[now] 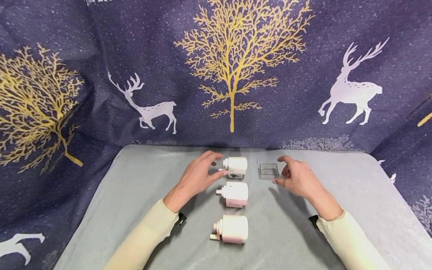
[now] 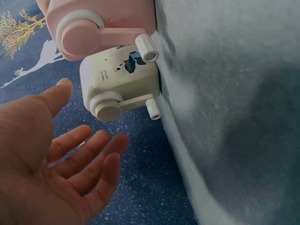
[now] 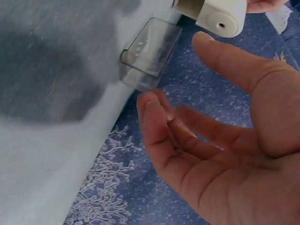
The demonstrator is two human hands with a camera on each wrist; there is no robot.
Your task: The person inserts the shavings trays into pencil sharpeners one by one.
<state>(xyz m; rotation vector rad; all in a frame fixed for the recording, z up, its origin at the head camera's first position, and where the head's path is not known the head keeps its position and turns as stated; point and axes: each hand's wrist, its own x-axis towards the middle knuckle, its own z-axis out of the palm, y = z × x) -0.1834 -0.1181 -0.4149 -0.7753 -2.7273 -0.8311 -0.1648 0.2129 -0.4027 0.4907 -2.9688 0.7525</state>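
A cream crank pencil sharpener (image 1: 237, 167) with a dark printed picture stands farthest back of three in a column. My left hand (image 1: 201, 173) is at its crank side, fingers spread and holding nothing; whether the thumb touches it, I cannot tell. To its right lies a clear shavings tray (image 1: 269, 171) with a dark rim. Beside that tray my right hand (image 1: 297, 177) hovers, thumb and fingers loosely bent and apart, gripping nothing. In the right wrist view, the cream sharpener (image 3: 225, 18) shows a hollow in its body and a small pencil hole.
Nearer me stand two pinkish-white crank sharpeners, a middle one (image 1: 237, 194) and a front one (image 1: 235, 228), their cranks pointing left. Grey cloth covers the table (image 1: 287, 240). A dark blue curtain (image 1: 256, 123) with deer and trees hangs behind the back edge.
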